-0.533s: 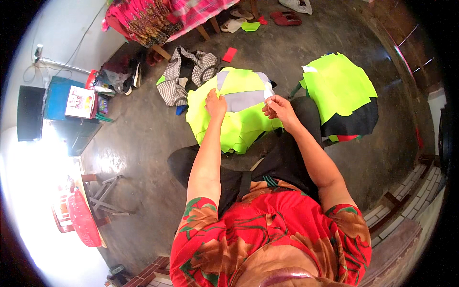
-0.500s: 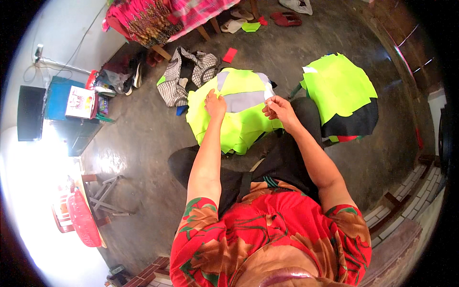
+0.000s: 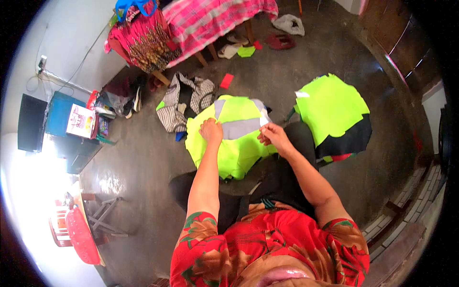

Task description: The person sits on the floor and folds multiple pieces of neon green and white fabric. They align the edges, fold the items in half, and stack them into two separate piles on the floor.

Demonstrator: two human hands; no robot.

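Note:
A stack of fluorescent yellow cut fabric pieces (image 3: 227, 160) lies over my lap, with a grey fabric patch (image 3: 241, 129) on top. My left hand (image 3: 211, 130) rests at the patch's left side, its fingers curled down against the yellow cloth. What those fingers hold, if anything, is hidden. At the patch's right edge, my right hand (image 3: 275, 137) has thumb and fingertips pinched together. A small white slip (image 3: 264, 117) lies just beyond these fingertips. Whether the pinch holds it or something smaller does not show.
To my right stands a second pile of yellow pieces (image 3: 332, 105) over black fabric (image 3: 348, 135). Checked cloth (image 3: 172, 112) lies on the floor ahead left, near a red scrap (image 3: 226, 81). Farther off is a table with a pink checked cover (image 3: 215, 21). A red plastic chair (image 3: 81, 234) is at left.
The whole view has tilted, so the scene sits lower. My left fingers have gone from partly extended to curled on the cloth. My right hand stays pinched beside the white slip.

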